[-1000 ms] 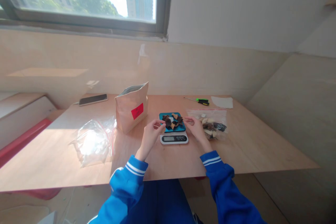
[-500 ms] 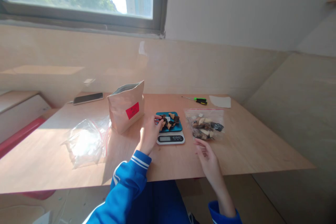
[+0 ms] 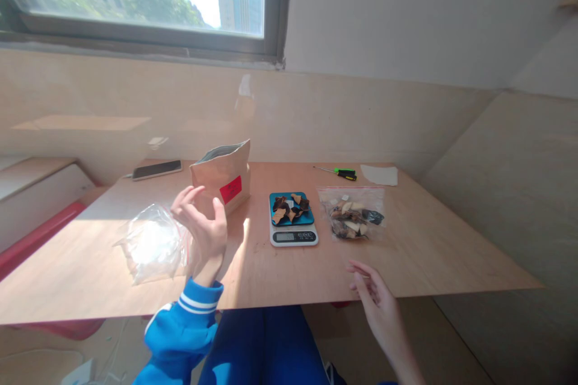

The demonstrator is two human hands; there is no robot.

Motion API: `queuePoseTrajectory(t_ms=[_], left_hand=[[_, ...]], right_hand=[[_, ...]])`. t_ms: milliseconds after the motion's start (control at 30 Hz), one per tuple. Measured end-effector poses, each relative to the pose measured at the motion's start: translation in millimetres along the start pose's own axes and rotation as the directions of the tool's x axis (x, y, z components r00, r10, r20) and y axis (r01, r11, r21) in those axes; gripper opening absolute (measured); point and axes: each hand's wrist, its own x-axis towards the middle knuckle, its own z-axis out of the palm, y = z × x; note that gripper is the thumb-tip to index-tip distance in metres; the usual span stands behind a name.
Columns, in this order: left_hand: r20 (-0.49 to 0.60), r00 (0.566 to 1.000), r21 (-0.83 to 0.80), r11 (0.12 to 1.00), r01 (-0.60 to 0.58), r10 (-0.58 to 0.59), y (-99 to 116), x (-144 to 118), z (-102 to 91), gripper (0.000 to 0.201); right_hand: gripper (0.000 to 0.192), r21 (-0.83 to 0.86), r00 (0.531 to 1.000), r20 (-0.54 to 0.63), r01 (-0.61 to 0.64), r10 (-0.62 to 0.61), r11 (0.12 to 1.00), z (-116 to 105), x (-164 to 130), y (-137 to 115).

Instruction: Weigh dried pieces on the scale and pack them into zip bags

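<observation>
A small kitchen scale [image 3: 293,233] with a blue top stands in the middle of the wooden table [image 3: 280,271]; dark and tan dried pieces [image 3: 289,207] lie on it. My left hand [image 3: 201,225] hovers open above the table, between a pile of empty clear zip bags [image 3: 153,243] and a tan paper pouch [image 3: 222,183] with a red label. It holds nothing. My right hand [image 3: 378,301] is low at the table's front edge, fingers loosely apart and empty. A filled clear zip bag [image 3: 353,213] of the same pieces lies right of the scale.
A phone [image 3: 157,169] lies at the back left of the table. A green-handled screwdriver [image 3: 342,173] and a white paper sheet [image 3: 380,175] sit at the back right. A wall with a window runs behind the table; a red-edged bench [image 3: 31,240] is on the left.
My left hand left the scale and swung left toward the empty bags. My right hand pulled back from the scale to the table's front edge. The pieces stay on the scale.
</observation>
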Motion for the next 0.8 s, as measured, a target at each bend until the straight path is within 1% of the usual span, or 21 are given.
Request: queuePoseTrajectory(t_ms=[67, 167, 267, 300, 367, 400, 433, 467, 533, 567, 633, 700, 800], left_hand=[[-0.012, 1.0, 0.025, 1.0, -0.003, 0.003, -11.5, 13.1, -2.9, 0.058], [0.049, 0.998, 0.018, 0.999, -0.029, 0.028, -31.1, 32.3, -0.2, 0.084], [0.104, 0.994, -0.03, 0.999, -0.027, 0.029, -46.2, 45.9, 5.0, 0.097], [0.136, 0.991, -0.053, 0.999, 0.0, 0.007, -49.9, 48.8, 6.5, 0.1], [0.217, 0.973, -0.087, 0.991, 0.104, -0.083, -55.7, 52.0, 8.4, 0.103], [0.266, 0.954, -0.087, 0.981, 0.171, -0.142, -57.8, 52.4, 8.7, 0.099], [0.313, 0.93, -0.072, 0.972, 0.224, -0.191, -59.5, 51.9, 8.7, 0.091], [0.348, 0.911, -0.048, 0.966, 0.254, -0.223, -60.6, 50.4, 8.2, 0.078], [0.384, 0.897, -0.01, 0.971, 0.24, -0.218, -61.1, 44.5, 6.0, 0.053], [0.395, 0.9, -0.007, 0.979, 0.206, -0.186, -60.5, 40.1, 4.3, 0.046], [0.393, 0.913, -0.034, 0.991, 0.131, -0.107, -58.0, 29.1, -0.1, 0.041], [0.39, 0.92, -0.069, 0.995, 0.072, -0.04, -54.9, 16.7, -5.5, 0.039], [0.393, 0.918, -0.099, 0.995, -0.012, 0.05, -53.0, -1.4, -14.0, 0.034]], right_hand=[[0.043, -0.031, 0.999, 0.039, 0.013, -0.012, 0.999, 3.2, -2.1, -4.2], [0.041, -0.069, 0.995, 0.089, 0.042, -0.036, 0.997, 6.8, -4.9, -9.2], [0.039, -0.094, 0.991, 0.123, 0.071, -0.059, 0.993, 8.1, -7.6, -11.4], [0.039, -0.099, 0.989, 0.132, 0.078, -0.065, 0.992, 8.4, -8.7, -11.7], [0.038, -0.102, 0.986, 0.153, 0.085, -0.069, 0.991, 9.6, -11.1, -12.9], [0.038, -0.099, 0.984, 0.166, 0.083, -0.066, 0.992, 10.6, -12.2, -14.5], [0.037, -0.094, 0.981, 0.18, 0.084, -0.066, 0.992, 11.9, -12.9, -17.3], [0.036, -0.088, 0.978, 0.195, 0.096, -0.077, 0.992, 13.5, -12.9, -21.7], [0.032, -0.068, 0.962, 0.229, 0.165, -0.145, 0.984, 17.2, -9.9, -36.3], [0.03, -0.054, 0.948, 0.244, 0.223, -0.203, 0.973, 19.3, -6.5, -46.8], [0.025, -0.016, 0.901, 0.262, 0.363, -0.346, 0.932, 23.9, 4.2, -73.2], [0.023, 0.025, 0.834, 0.253, 0.501, -0.49, 0.865, 30.3, 19.3, -103.5], [0.025, 0.065, 0.719, 0.265, 0.652, -0.643, 0.756, 45.9, 44.5, -144.8]])
